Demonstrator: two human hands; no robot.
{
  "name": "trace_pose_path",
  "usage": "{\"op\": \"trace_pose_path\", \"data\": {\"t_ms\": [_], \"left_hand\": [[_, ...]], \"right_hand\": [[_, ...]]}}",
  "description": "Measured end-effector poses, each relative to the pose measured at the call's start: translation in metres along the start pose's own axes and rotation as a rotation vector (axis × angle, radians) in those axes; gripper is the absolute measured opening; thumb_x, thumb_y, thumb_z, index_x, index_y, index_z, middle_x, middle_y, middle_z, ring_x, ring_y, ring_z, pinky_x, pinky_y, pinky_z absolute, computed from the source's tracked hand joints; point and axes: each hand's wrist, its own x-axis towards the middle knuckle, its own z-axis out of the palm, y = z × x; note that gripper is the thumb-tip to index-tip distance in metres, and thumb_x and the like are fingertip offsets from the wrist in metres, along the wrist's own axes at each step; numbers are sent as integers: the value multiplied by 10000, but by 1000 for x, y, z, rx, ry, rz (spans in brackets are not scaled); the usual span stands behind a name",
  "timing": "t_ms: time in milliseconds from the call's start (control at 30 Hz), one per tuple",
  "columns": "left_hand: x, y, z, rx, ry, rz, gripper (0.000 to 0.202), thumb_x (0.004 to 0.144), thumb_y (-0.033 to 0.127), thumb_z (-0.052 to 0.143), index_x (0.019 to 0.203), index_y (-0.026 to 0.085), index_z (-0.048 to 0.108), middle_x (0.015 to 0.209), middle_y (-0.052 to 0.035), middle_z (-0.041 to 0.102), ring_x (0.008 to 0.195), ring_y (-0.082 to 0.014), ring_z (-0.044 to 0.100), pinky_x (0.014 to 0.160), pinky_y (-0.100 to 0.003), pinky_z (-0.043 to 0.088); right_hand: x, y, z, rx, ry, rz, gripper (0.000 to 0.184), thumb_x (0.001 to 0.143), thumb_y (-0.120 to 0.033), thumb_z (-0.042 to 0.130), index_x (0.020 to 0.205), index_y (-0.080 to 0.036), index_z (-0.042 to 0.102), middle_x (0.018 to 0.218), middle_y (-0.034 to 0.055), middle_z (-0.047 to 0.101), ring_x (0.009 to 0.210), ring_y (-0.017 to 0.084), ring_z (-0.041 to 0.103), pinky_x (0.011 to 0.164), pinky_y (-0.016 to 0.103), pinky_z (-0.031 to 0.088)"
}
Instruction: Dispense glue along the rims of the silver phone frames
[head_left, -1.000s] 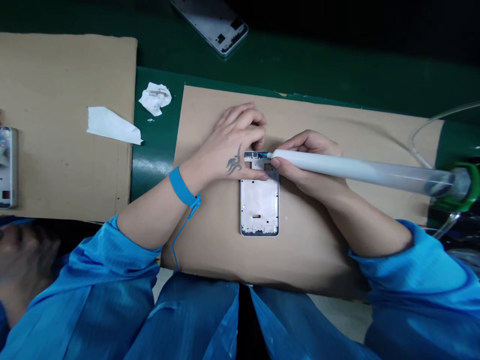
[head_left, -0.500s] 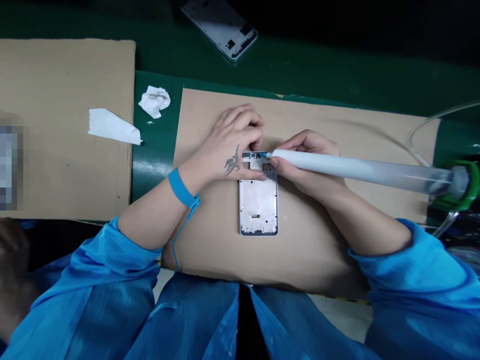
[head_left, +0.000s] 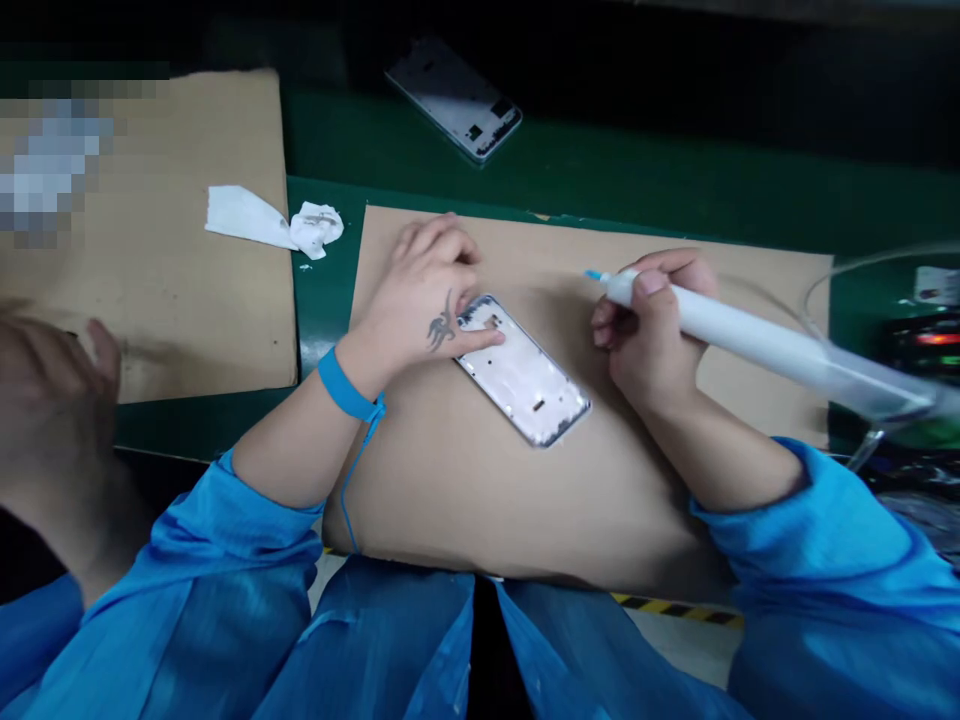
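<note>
A silvery phone frame (head_left: 525, 380) lies slanted on the brown cardboard sheet (head_left: 420, 490), its lower end pointing right. My left hand (head_left: 431, 295) grips its upper left end, thumb across the face and fingers curled at the edge; that end is partly covered. To the right, my right hand (head_left: 660, 330) is closed around a white dispensing syringe (head_left: 757, 330). The syringe's blue needle tip points left, above the cardboard and apart from the frame. A blue wrist strap with a cord is on my left wrist.
Another phone frame (head_left: 457, 100) lies at the back on the green tabletop (head_left: 637, 185). At left are a second cardboard sheet (head_left: 187, 310), a white paper strip (head_left: 244, 213) and a crumpled tissue (head_left: 319, 228). A co-worker's hand (head_left: 60, 400) is beside it. A clear tube (head_left: 814, 285) curves at right.
The syringe tip has come off the phone frame's upper end and moved right with my right hand. My left hand has shifted left, and the frame has turned to a slant.
</note>
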Motion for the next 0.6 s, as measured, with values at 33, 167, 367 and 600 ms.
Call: {"op": "trace_pose_path", "data": {"t_ms": [33, 167, 367, 600], "left_hand": [[-1, -1, -3, 38, 38, -17, 691, 765, 707, 1007, 696, 249, 494, 1210, -114, 734, 1418, -437, 619, 1303, -694, 440], [-1, 4, -5, -17, 114, -25, 702, 806, 877, 884, 1035, 240, 697, 1244, -149, 733, 1255, -406, 698, 1139, -624, 575], [-3, 20, -5, -221, -77, 25, 1000, 901, 944, 728, 1582, 226, 583, 1473, -173, 723, 1219, -371, 763, 1078, -514, 620], [0, 19, -4, -139, -150, 100, 641, 931, 715, 831, 1381, 265, 750, 1422, -141, 734, 1387, -415, 646, 1226, -619, 512]], "right_hand": [[2, -1, 0, 4, 52, -3, 481, 930, -752, 812, 1057, -330, 621, 643, -67, 645, 458, 146, 501, 395, 285, 299], [7, -4, 0, -94, 5, 37, 621, 960, -857, 737, 1320, -389, 545, 824, -19, 778, 584, 180, 653, 472, 334, 424], [2, 10, 5, -198, -201, -63, 823, 946, -945, 660, 1524, -391, 468, 1015, 57, 824, 843, 289, 838, 677, 433, 645], [-2, -1, 8, -115, -301, -18, 908, 850, -923, 809, 1483, -370, 467, 996, 29, 830, 896, 268, 832, 831, 433, 703]]}}
